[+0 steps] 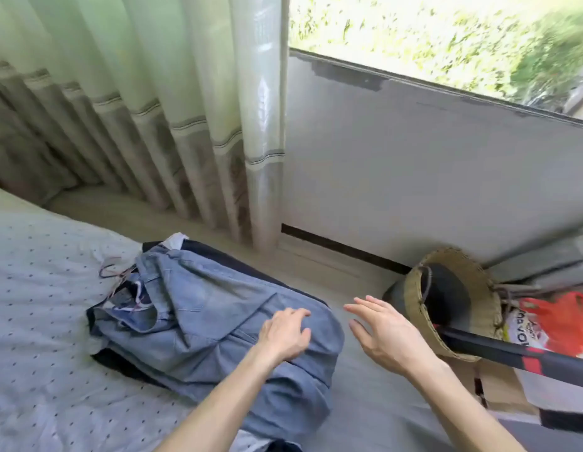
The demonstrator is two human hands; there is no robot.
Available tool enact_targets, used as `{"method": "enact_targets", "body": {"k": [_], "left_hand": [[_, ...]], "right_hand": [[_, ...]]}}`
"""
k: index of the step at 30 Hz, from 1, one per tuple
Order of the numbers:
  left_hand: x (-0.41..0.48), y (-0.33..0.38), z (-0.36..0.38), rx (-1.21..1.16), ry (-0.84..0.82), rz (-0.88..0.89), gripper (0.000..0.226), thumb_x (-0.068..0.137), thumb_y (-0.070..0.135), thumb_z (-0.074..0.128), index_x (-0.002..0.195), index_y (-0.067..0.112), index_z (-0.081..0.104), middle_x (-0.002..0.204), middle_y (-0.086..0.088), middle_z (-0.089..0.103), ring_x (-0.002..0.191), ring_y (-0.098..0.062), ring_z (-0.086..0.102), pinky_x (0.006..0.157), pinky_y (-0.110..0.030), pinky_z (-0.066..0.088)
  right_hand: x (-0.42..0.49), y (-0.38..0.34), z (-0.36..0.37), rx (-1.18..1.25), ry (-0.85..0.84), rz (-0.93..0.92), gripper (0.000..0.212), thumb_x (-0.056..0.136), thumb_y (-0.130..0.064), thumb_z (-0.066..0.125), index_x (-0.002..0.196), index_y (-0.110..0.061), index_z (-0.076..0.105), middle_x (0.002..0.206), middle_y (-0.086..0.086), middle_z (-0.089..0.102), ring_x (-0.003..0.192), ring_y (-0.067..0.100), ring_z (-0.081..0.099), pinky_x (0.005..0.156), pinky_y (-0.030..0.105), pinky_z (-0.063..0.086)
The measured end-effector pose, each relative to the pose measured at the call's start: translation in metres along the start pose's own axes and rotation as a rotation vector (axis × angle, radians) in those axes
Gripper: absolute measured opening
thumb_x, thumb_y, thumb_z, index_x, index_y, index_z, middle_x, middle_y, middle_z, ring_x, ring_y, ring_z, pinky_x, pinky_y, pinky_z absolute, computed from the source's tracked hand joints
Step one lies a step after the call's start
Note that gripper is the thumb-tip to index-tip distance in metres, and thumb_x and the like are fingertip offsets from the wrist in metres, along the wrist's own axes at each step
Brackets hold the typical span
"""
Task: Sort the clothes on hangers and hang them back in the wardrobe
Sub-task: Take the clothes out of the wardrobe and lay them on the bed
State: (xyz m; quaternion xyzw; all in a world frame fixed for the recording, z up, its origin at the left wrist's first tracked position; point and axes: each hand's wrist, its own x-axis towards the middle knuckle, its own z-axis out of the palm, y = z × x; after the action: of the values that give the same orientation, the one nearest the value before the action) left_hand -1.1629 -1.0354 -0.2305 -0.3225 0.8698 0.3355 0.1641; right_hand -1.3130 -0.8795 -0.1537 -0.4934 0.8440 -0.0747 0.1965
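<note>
Our left fingers (298, 314) lie loosely bent and close together on top of the blue shirt (211, 308), pressing the cloth but not pinching it. Our right fingers (365, 305) are spread and straight, holding nothing, just beside the pile's right edge. The left hand (286, 334) rests on the pile; the right hand (381, 334) hovers above the bare sheet.

The shirt tops a small stack on the bed (39, 288), with a dark garment (215, 251) under it. Thin wire hangers (120, 278) poke out at the stack's far left end, well away from both hands. No wardrobe is in view.

The risk, as we judge it, is lifting from this end. The hooks look tangled together, so pulling the shirt could drag the whole stack, or slide the cloth off its hanger. The stack also sits near the bed's edge, and a careless tug to the right could tip clothes down towards the straw basket (417, 295) beside it.
</note>
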Motion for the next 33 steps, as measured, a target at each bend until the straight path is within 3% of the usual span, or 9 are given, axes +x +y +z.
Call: {"method": "enact_targets", "body": {"k": [8, 14, 20, 26, 33], "left_hand": [[-0.061, 0.263, 0.062, 0.337, -0.049, 0.566, 0.044, 0.097, 0.038, 0.044, 0.140, 0.033, 0.048, 0.142, 0.000, 0.053, 0.127, -0.025, 0.051, 0.105, -0.041, 0.044], [-0.140, 0.442, 0.175, 0.427, -0.267, 1.036, 0.048, 0.091, 0.041, 0.044, 0.138, 0.034, 0.049, 0.136, 0.000, 0.056, 0.124, -0.023, 0.053, 0.102, -0.038, 0.046], [-0.240, 0.574, 0.264, 0.381, -0.278, 1.417, 0.053, 0.098, 0.033, 0.050, 0.150, 0.033, 0.037, 0.150, 0.006, 0.042, 0.135, -0.021, 0.043, 0.105, -0.040, 0.043], [-0.294, 0.669, 0.311, 0.391, -0.287, 1.564, 0.052, 0.100, 0.033, 0.049, 0.150, 0.030, 0.037, 0.151, 0.006, 0.040, 0.135, -0.023, 0.040, 0.109, -0.045, 0.039], [-0.297, 0.753, 0.367, 0.320, -0.435, 1.481, 0.055, 0.099, 0.033, 0.052, 0.151, 0.028, 0.036, 0.153, 0.001, 0.038, 0.138, -0.023, 0.038, 0.113, -0.045, 0.037]], "right_hand": [[-0.272, 0.121, -0.055, 0.131, 0.458, 0.405, 0.034, 0.098, -0.039, 0.052, 0.131, -0.041, 0.060, 0.142, -0.023, 0.051, 0.141, -0.002, 0.031, 0.116, 0.018, 0.021], [-0.487, 0.178, -0.058, 0.136, 0.736, 0.873, 0.038, 0.098, -0.037, 0.051, 0.135, -0.034, 0.059, 0.143, -0.010, 0.054, 0.140, 0.009, 0.039, 0.116, 0.021, 0.023], [-0.651, 0.187, -0.066, 0.043, 0.882, 1.215, 0.039, 0.101, -0.037, 0.049, 0.140, -0.037, 0.053, 0.149, -0.014, 0.046, 0.143, 0.008, 0.031, 0.117, 0.022, 0.022], [-0.740, 0.192, -0.086, -0.154, 1.108, 1.423, 0.036, 0.100, -0.033, 0.053, 0.135, -0.030, 0.060, 0.151, -0.006, 0.045, 0.142, 0.017, 0.033, 0.114, 0.026, 0.022], [-0.794, 0.242, -0.130, -0.657, 1.372, 1.497, 0.044, 0.097, -0.032, 0.051, 0.138, -0.019, 0.057, 0.153, 0.008, 0.042, 0.145, 0.029, 0.033, 0.116, 0.047, 0.031]]}}
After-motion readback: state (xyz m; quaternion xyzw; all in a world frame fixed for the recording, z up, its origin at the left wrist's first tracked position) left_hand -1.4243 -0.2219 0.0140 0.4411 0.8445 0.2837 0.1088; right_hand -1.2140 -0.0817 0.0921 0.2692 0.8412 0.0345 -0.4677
